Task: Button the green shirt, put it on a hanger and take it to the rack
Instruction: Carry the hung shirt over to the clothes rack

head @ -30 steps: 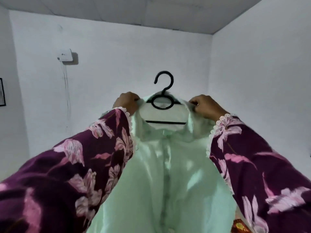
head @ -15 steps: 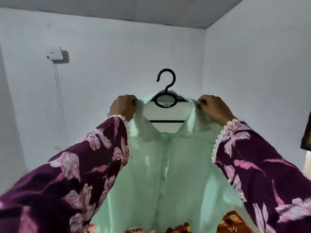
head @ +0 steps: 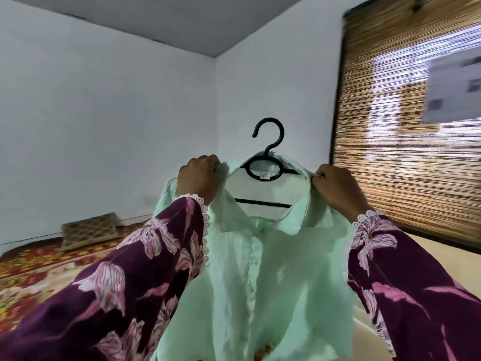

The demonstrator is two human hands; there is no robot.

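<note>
The left hand [head: 199, 179] grips the green shirt [head: 263, 269] at its left shoulder, fingers curled into the cloth; the right hand [head: 335, 187] pinches the right shoulder likewise. Between them the shirt hangs buttoned on a black hanger [head: 265, 162], hook upright. Right of the hanger, a blurred reed blind [head: 406, 142], perhaps over a window. Lower left, a patterned red rug [head: 33, 267] and a cushion [head: 89, 229] against the wall.

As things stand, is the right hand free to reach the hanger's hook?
Probably not yet: the right hand pinches the green shirt at its shoulder. The path to the hanger's hook is unobstructed, but letting go leaves only the left hand holding.
</note>
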